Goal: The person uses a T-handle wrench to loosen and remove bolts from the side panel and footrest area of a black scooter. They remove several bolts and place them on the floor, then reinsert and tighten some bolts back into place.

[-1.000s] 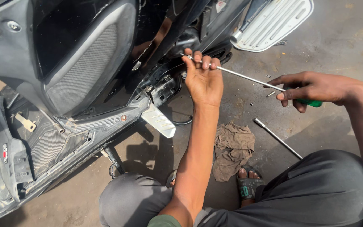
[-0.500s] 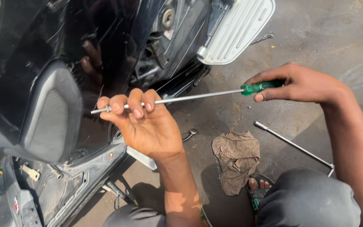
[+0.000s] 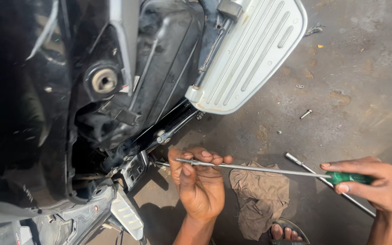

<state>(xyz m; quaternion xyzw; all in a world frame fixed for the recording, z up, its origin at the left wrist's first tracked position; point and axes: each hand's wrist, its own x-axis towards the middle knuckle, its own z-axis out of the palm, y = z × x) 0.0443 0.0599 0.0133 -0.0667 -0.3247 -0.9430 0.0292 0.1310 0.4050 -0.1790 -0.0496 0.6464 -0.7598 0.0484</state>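
Here the person crouches on the concrete floor (image 3: 355,104) beside a stripped scooter (image 3: 128,104), working a long screwdriver (image 3: 259,169) toward its underside. The right hand (image 3: 379,188) has its grip pressed together around the green handle (image 3: 348,178), thumb on top. The left hand (image 3: 200,181) lies palm up under the far end of the shaft, its grip curled loosely over the metal just short of the tip, which sits beside the dark frame rail (image 3: 169,131) below the pale footboard (image 3: 250,54).

To do this well, I judge the left fingers should only steer, light enough for the shaft to turn, while the right hand keeps the handle in line with the tip and pushes straight along it; any sag across such a long shaft would let the tip slip off whatever it seats on. The spot it aims for is in shadow, so I cannot tell what fastener is there.

Counting: one screwdriver, two hands, one steel rod (image 3: 330,183) lying on the floor under the right grip, one brown rag (image 3: 262,195) between the two grips, one sandalled foot (image 3: 286,231) below the rag, and one loose bolt (image 3: 306,114) well beyond the right grip, with two or so smaller bits near it
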